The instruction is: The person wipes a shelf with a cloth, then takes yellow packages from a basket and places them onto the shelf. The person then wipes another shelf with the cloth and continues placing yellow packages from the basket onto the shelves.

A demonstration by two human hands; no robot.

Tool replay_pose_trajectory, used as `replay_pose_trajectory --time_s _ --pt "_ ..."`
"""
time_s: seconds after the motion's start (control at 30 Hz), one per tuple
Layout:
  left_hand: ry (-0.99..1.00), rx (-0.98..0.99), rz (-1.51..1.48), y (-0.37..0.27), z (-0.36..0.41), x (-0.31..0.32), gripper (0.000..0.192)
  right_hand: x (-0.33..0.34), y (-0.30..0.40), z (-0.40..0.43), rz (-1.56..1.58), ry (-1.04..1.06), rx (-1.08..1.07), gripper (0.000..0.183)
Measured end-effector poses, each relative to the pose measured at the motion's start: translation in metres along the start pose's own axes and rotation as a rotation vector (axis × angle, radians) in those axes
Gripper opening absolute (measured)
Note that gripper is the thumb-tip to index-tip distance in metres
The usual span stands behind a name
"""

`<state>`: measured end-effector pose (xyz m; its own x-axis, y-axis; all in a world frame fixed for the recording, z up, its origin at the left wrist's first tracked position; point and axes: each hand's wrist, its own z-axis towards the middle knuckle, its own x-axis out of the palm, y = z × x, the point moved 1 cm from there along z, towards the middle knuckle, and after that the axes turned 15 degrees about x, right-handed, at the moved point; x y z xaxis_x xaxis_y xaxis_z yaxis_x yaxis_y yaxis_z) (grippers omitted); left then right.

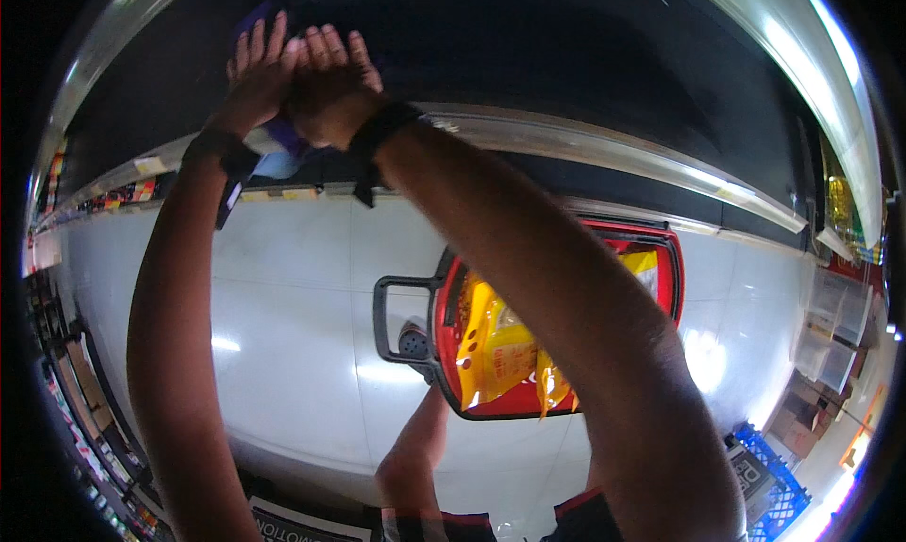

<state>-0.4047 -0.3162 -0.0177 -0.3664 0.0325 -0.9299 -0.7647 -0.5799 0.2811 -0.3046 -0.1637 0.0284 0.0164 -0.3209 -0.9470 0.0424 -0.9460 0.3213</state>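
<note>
My left hand (258, 75) and my right hand (333, 89) lie side by side at the upper left, fingers stretched out over a dark shelf (531, 61). A purple item (284, 135) shows between and beneath them, with a pale bluish part at its lower end. My hands cover most of it, so its kind and whether they grip it are unclear. Both wrists wear dark bands. Below my right forearm, a red shopping basket (676, 273) with a black rim and handle holds several yellow plastic packets (495, 351).
A pale shelf edge (601, 146) runs in front of the dark shelf. My shoe (414, 342) is by the basket handle on the tiled floor (283, 315). A blue plastic crate (778, 485), cardboard boxes (800, 414) and clear bins (828, 323) are at right. Stocked shelves (92, 393) line the left.
</note>
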Motion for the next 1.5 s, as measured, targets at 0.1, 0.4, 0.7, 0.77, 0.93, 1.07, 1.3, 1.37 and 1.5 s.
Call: replay_pose_trajectory --time_s 0.1,0.4,0.7,0.77,0.93,1.07,1.3,1.37,1.5 --pt "0.231 -0.231 -0.023 0.023 0.003 0.021 0.051 -0.006 -0.002 0.005 0.051 0.055 0.044 0.062" --pt "0.181 -0.253 -0.344 -0.166 0.185 -0.034 0.059 -0.062 -0.193 -0.056 -0.053 -0.01 0.237 0.058" --pt "0.136 0.02 -0.4 -0.456 0.423 -0.061 0.06 -0.151 -0.497 -0.188 -0.286 -0.09 0.582 0.063" --pt "0.132 0.07 -0.411 -0.523 0.475 -0.068 0.061 -0.167 -0.567 -0.218 -0.683 -0.196 0.62 0.06" --pt "0.058 0.209 -0.441 -0.673 0.584 -0.077 0.062 -0.226 -0.702 -0.299 -0.315 -0.197 0.827 0.056" --pt "0.034 0.324 -0.332 -0.74 0.636 -0.078 0.066 -0.277 -0.745 -0.349 -0.342 -0.209 0.902 0.048" --pt "0.02 0.681 -0.085 -0.742 0.658 -0.055 0.058 -0.281 -0.765 -0.356 -0.194 -0.109 0.867 0.029" --pt "-0.106 0.86 0.055 -0.695 0.666 -0.058 0.054 -0.294 -0.751 -0.339 -0.185 -0.127 0.828 0.027" --pt "0.132 0.575 -0.077 -0.744 0.63 -0.098 0.052 -0.289 -0.748 -0.342 -0.24 0.059 0.641 0.025"
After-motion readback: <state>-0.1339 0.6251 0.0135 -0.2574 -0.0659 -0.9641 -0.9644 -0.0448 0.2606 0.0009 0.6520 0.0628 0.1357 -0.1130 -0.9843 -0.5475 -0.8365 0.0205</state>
